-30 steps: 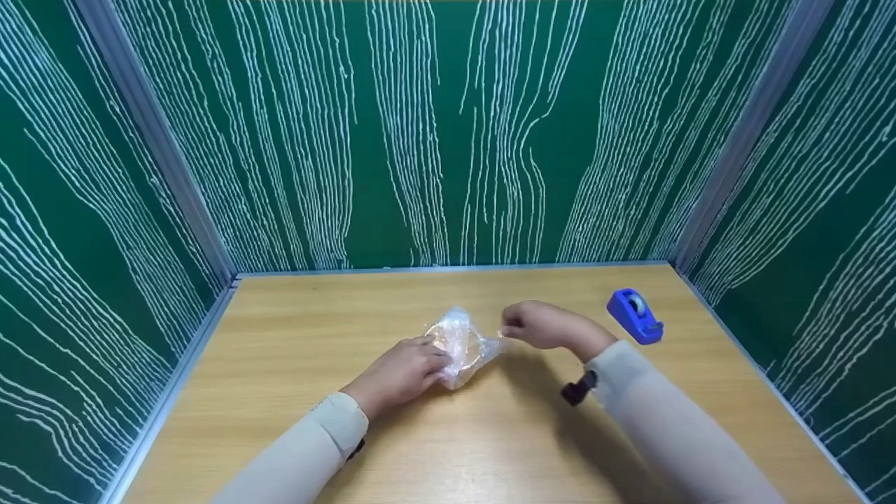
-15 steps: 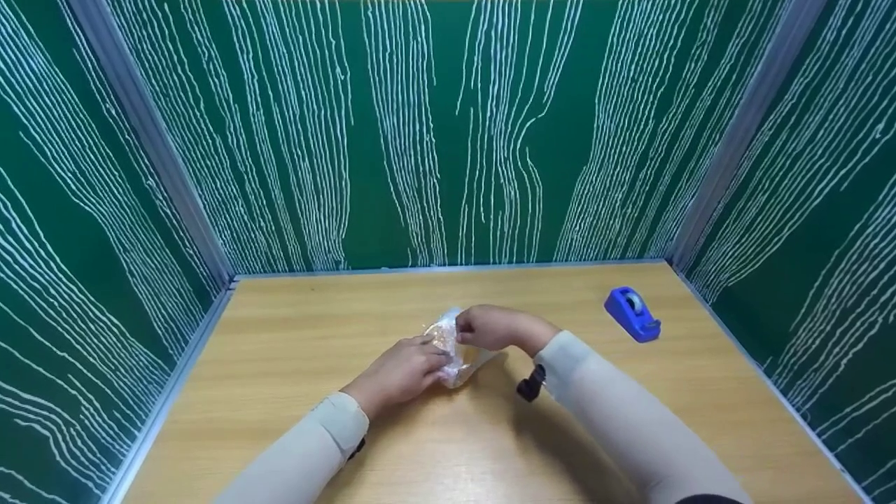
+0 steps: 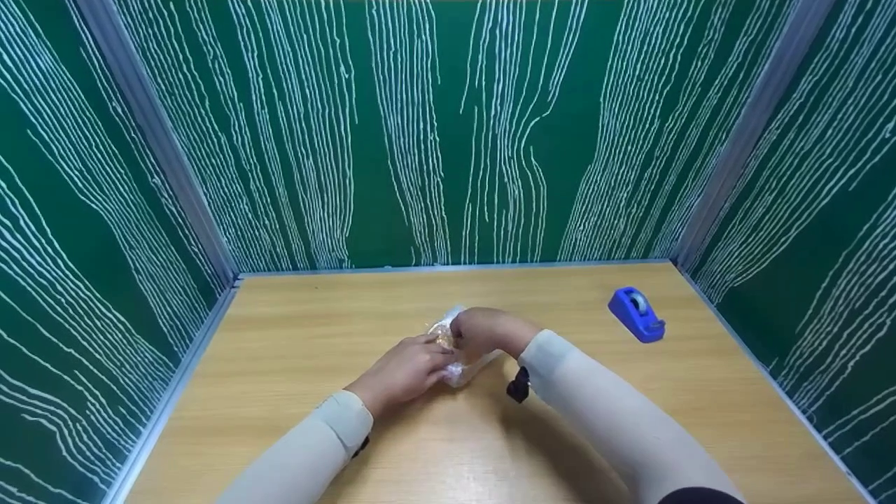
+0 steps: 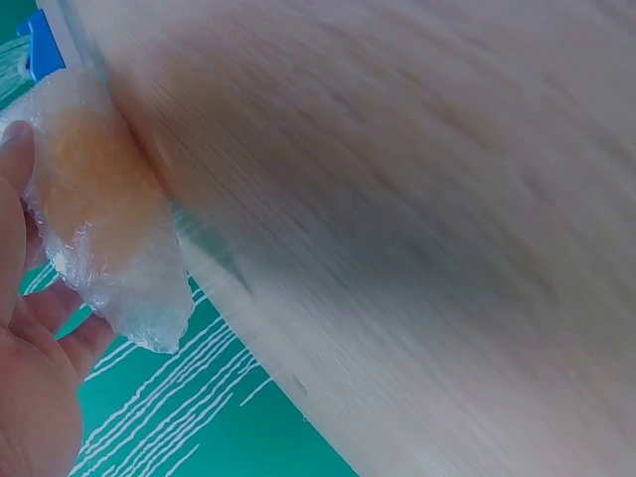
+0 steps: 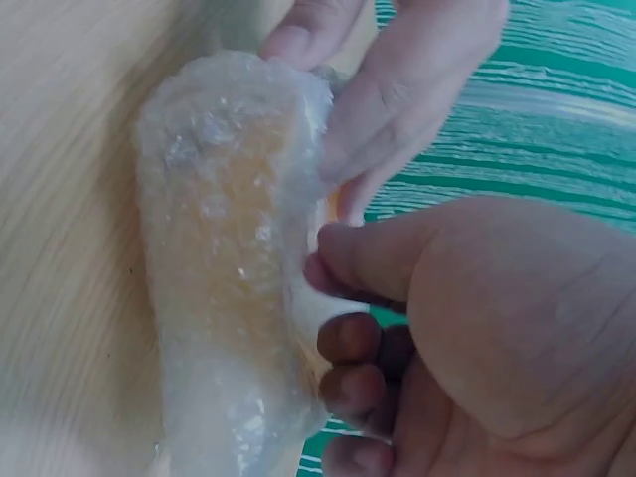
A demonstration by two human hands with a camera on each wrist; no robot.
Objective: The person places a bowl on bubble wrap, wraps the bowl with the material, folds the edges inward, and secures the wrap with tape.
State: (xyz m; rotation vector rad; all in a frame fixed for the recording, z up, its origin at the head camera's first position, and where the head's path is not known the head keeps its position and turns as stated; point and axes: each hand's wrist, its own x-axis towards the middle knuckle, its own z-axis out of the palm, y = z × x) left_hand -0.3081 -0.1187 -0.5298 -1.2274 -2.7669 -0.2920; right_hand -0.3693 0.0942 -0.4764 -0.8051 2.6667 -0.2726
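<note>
A cylinder-like bundle of clear bubble wrap (image 5: 219, 248) lies on the table, and something orange-yellow shows through its layers. My left hand (image 3: 406, 367) holds the bundle from its left side. In the left wrist view the thumb and fingers sit around the bubble wrap (image 4: 104, 219). From the right, my right hand (image 3: 490, 330) reaches over the bundle and covers part of it in the head view. Seen from the right wrist, that hand's thumb (image 5: 343, 243) and forefinger pinch at the wrap's edge, with the other fingers curled. Whether tape is between them cannot be made out.
A blue tape dispenser (image 3: 635, 313) with a roll in it stands at the right rear of the wooden table (image 3: 315, 315). Green panels (image 3: 392, 140) with white wavy lines enclose the table at the back and both sides.
My right hand has moved left from beside the bundle to on top of it, drawing the wrap's right end over. The left hand has stayed in place.
</note>
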